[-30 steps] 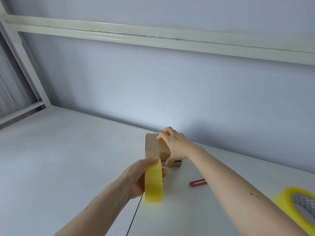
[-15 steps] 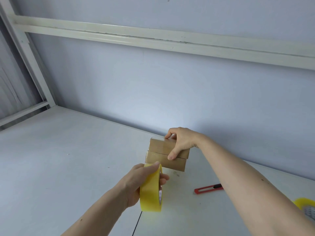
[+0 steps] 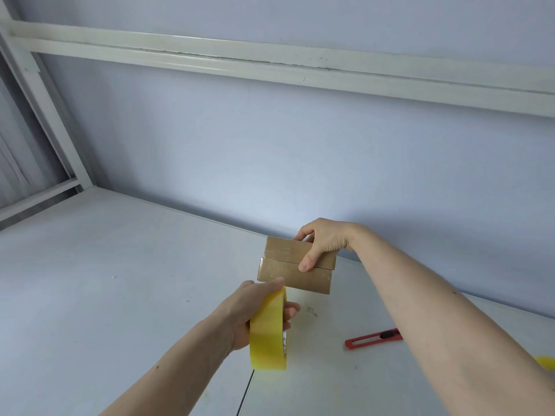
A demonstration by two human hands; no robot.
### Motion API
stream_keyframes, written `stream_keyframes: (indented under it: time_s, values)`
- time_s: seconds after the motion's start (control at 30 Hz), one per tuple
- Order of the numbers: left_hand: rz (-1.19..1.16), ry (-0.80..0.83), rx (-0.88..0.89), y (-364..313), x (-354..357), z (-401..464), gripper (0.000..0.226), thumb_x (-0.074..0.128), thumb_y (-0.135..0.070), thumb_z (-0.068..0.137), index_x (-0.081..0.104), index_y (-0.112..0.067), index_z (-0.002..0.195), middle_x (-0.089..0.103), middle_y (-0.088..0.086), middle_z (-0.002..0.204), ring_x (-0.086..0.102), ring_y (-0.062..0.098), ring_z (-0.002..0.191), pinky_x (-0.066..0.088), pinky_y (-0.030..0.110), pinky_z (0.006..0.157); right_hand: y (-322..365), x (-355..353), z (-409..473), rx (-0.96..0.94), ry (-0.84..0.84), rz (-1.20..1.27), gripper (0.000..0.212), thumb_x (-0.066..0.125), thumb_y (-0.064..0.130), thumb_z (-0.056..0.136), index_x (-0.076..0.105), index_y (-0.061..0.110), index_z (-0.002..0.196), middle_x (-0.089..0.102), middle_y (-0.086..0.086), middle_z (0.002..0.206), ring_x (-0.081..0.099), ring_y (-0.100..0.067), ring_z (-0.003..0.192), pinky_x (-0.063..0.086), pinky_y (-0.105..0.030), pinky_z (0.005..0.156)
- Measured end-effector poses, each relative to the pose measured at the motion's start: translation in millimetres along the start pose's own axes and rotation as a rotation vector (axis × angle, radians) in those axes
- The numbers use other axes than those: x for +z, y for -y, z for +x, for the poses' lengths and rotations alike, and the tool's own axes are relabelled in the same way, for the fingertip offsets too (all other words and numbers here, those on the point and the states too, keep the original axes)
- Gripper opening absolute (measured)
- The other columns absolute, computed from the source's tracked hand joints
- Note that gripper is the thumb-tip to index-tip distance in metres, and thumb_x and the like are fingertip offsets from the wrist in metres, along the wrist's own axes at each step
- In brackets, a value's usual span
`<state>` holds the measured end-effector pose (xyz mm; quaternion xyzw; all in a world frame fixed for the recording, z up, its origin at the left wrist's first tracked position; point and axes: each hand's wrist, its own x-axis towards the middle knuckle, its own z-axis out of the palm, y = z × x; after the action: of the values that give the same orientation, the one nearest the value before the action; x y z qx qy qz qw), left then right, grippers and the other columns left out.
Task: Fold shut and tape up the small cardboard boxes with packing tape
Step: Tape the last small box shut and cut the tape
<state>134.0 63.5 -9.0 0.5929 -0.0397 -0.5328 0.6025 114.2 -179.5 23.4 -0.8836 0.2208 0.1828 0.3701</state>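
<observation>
A small brown cardboard box (image 3: 288,271) is held above the white table (image 3: 105,280), its two folded flaps facing me with the seam running across. My right hand (image 3: 322,244) grips the box from behind and above, thumb pressed on the seam. My left hand (image 3: 249,313) grips a yellow roll of packing tape (image 3: 268,331) on edge, just below and in front of the box's lower left corner. Whether a tape strip reaches the box I cannot tell.
A red utility knife (image 3: 374,338) lies on the table right of the tape roll, under my right forearm. A second yellow tape roll (image 3: 547,362) peeks in at the right edge. A blue-grey wall stands close behind; a white frame rises at left.
My right hand has lifted the box off the table and turned it so the flap seam faces me. My left hand with the tape roll has stayed just below it.
</observation>
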Motion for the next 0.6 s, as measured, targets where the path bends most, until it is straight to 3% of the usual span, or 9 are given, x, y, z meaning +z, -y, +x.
stream_keyframes:
  time_s: [0.13,0.3,0.5,0.6]
  values:
    - [0.054,-0.016,0.066,1,5,10,0.060,0.061,-0.023,0.100,0.022,-0.028,0.145,0.073,0.030,0.098,0.070,0.031,0.067,0.058,0.039,0.063,0,-4,7,0.015,0.043,0.026,0.055,0.094,0.016,0.064,0.072,0.025,0.113,0.074,0.002,0.108,0.073,-0.023,0.099,0.060,-0.040,0.087]
    - [0.099,-0.016,0.095,0,10,21,0.074,0.059,-0.024,0.101,0.008,-0.031,0.154,0.073,0.029,0.094,0.072,0.032,0.068,0.058,0.039,0.061,1,-6,14,0.050,0.085,0.070,0.047,0.091,0.010,0.065,0.076,0.018,0.109,0.076,-0.004,0.106,0.072,-0.028,0.102,0.057,-0.048,0.094]
    - [0.102,-0.016,0.093,-9,10,28,0.049,0.056,-0.021,0.102,0.026,-0.024,0.141,0.070,0.034,0.100,0.070,0.032,0.064,0.058,0.040,0.060,1,-4,19,0.087,0.108,0.129,0.067,0.087,0.017,0.055,0.069,0.003,0.118,0.072,-0.015,0.115,0.068,-0.035,0.111,0.052,-0.053,0.100]
    - [0.076,0.002,0.104,-10,9,29,0.034,0.054,-0.020,0.103,0.037,-0.020,0.133,0.070,0.034,0.102,0.069,0.031,0.063,0.058,0.040,0.061,-3,-8,17,0.028,0.054,0.096,0.061,0.091,0.019,0.064,0.068,0.014,0.120,0.073,-0.008,0.114,0.070,-0.028,0.107,0.056,-0.044,0.096]
